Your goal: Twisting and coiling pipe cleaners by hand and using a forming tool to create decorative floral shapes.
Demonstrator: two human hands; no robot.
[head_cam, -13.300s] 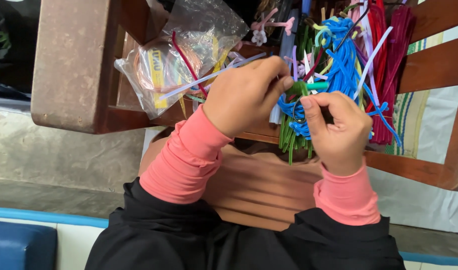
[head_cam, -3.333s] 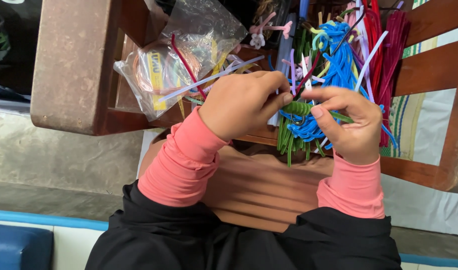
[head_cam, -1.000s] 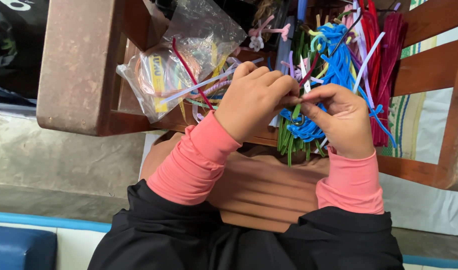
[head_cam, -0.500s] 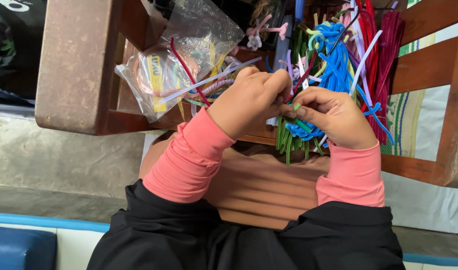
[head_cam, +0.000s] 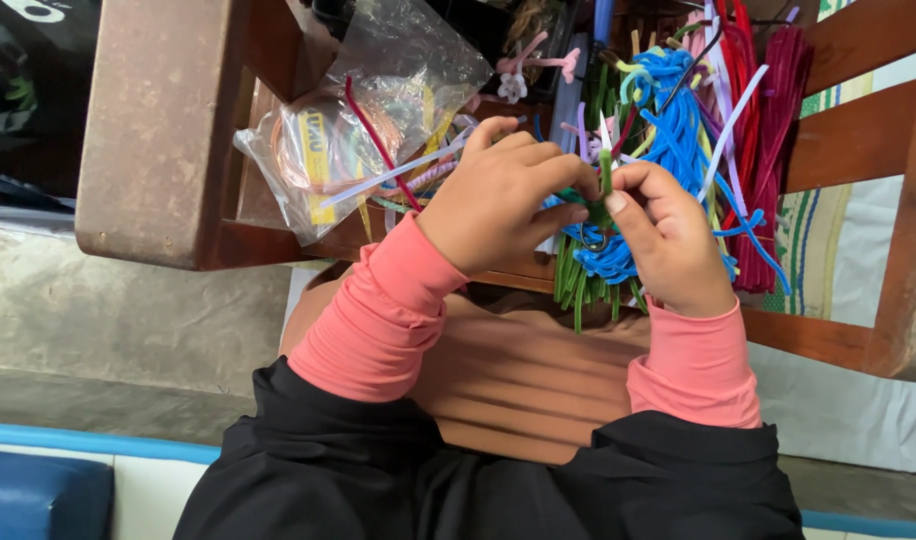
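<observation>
Since the earlier frame your two hands have stayed together over the blue pipe cleaners [head_cam: 678, 110], shifting only slightly. Your left hand [head_cam: 498, 200] is curled shut, thumb and forefinger pinching a green pipe cleaner [head_cam: 606, 170] that stands upright just in front of that blue bunch. Your right hand [head_cam: 673, 240] pinches the same green stem from the other side, its fingertips touching the left's. More green stems [head_cam: 576, 285] hang below the blue bunch. To its left lies a clear plastic bag [head_cam: 378, 110] on the wooden chair [head_cam: 158, 130]; dark red pipe cleaners [head_cam: 778, 130] lie to its right.
</observation>
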